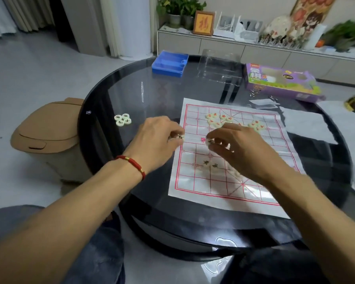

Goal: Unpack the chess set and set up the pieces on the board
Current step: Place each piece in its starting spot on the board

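A white paper board [254, 181] with a red grid lies on the dark glass table. My left hand [158, 140] pinches a black-marked piece [181, 137] at the board's left edge. My right hand [240, 144] pinches another black-marked piece [210, 142] over the board's middle. Two black-marked pieces [210, 165] lie on the near half. Red-marked pieces [217, 118] sit in clusters on the far half, more of them [256, 126] to the right. A small heap of black-marked pieces [122, 119] rests on the glass left of the board.
At the table's far side stand a blue plastic tray [170, 63], a clear plastic lid [219, 67] and a purple box [281, 80]. White paper [307, 124] lies right of the board. A tan bin [49, 138] stands left of the table [131, 83].
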The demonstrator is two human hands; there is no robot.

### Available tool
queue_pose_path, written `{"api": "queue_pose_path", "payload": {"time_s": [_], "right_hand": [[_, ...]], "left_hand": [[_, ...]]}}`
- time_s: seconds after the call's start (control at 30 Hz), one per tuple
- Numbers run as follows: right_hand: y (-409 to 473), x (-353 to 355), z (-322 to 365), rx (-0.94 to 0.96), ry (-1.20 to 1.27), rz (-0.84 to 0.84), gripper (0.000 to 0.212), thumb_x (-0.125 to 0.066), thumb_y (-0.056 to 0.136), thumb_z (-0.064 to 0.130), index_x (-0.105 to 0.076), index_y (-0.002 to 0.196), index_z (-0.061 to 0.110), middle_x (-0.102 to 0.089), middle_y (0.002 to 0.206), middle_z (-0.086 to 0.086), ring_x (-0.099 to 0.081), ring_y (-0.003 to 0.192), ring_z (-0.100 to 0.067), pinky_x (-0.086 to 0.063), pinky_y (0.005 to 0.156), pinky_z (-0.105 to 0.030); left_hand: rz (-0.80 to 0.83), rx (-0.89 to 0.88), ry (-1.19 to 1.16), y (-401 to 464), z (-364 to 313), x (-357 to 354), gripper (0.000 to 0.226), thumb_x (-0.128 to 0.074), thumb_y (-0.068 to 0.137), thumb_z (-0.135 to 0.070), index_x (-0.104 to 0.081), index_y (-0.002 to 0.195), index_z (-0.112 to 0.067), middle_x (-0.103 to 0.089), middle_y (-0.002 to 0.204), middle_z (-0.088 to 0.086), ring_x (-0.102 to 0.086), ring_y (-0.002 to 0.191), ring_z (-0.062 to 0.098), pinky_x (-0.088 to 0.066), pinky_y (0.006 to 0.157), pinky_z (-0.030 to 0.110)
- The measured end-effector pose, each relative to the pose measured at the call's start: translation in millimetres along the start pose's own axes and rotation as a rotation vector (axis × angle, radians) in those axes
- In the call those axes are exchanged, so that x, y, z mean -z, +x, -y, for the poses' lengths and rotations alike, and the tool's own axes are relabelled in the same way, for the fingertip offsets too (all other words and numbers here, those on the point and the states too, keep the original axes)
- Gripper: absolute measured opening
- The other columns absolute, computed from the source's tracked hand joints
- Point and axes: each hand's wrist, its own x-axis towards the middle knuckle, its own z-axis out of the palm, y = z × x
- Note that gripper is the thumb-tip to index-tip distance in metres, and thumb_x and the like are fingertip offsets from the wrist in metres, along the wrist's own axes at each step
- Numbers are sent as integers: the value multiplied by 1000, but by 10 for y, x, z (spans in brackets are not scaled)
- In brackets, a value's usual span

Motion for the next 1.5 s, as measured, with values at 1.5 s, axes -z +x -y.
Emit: {"api": "queue_pose_path", "payload": {"time_s": [1.5], "right_hand": [[1315, -847, 1074, 38, 351, 44, 36, -57, 94, 11, -64, 129, 14, -68, 116, -11, -62, 106, -32, -51, 90, -42]], "left_hand": [[24, 376, 193, 370, 1338, 435, 37, -75, 85, -18, -71, 122, -23, -70, 121, 5, -61, 116, 27, -47, 99, 34]]}}
